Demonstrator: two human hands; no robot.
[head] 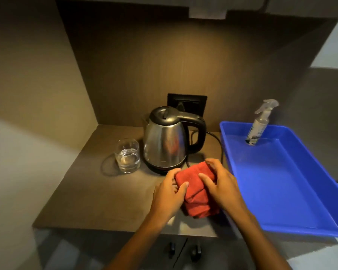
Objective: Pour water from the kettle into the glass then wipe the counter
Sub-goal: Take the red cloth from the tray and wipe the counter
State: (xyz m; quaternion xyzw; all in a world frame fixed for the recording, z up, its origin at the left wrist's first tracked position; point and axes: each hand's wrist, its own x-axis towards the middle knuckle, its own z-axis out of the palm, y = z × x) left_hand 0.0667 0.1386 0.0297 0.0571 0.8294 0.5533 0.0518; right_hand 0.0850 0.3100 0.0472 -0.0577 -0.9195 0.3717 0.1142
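Here's the alcove: brown panelled walls closing in on the back and left sides, warm light pooling on the back panel, a cabinet underside overhead. Below it the dark brown tabletop [82, 193], matte and faintly grained, with its front edge running across the lower part of the view.

Over on the right, the blue tray [293, 193] sits partly over the tabletop's right side, its floor bare apart from a clear spray bottle [259, 126] standing upright in the far corner.

Centre stage, the steel kettle [165, 141] is upright on its black base, lid down, black handle pointing right, a black cord [217, 140] trailing behind it toward the wall socket [187, 103] (a dark plate set low in the back panel).

Now the hands, and both are on the folded red cloth [198, 191] at the front of the tabletop, just in front of the kettle's base: the left hand [169, 193] curls fingers and thumb around its left edge, the right hand [221, 184] clasps it over the top and right side.

Smallest of all, the glass [127, 155] stands just left of the kettle, upright, with water in its lower part.
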